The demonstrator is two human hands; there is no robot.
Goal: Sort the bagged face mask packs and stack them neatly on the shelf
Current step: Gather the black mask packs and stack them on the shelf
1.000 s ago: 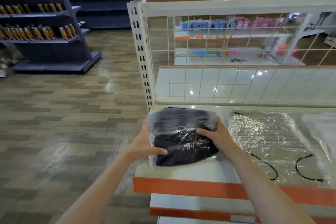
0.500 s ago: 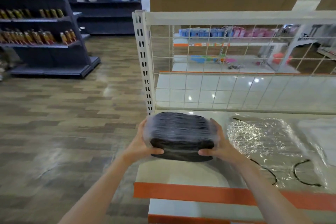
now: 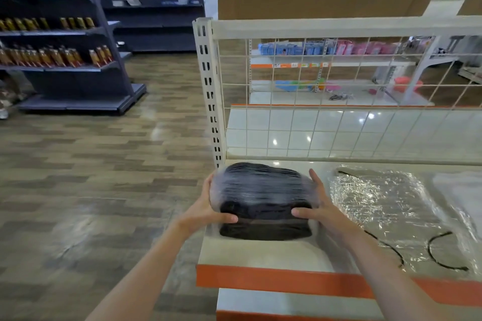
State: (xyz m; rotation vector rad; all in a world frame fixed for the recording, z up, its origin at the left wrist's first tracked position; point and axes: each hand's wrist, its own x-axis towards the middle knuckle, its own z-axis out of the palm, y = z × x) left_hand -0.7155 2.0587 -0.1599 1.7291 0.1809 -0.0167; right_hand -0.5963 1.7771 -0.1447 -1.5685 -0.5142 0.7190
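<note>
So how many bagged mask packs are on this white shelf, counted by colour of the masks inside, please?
Black masks: 1, the black pack held between the left hand and the right hand.
Pale or white masks: 1, the clear bag with black ear loops lying flat to the right.
Unclear: a further bag at the right edge, too blurred to count.
Total: 2.
</note>
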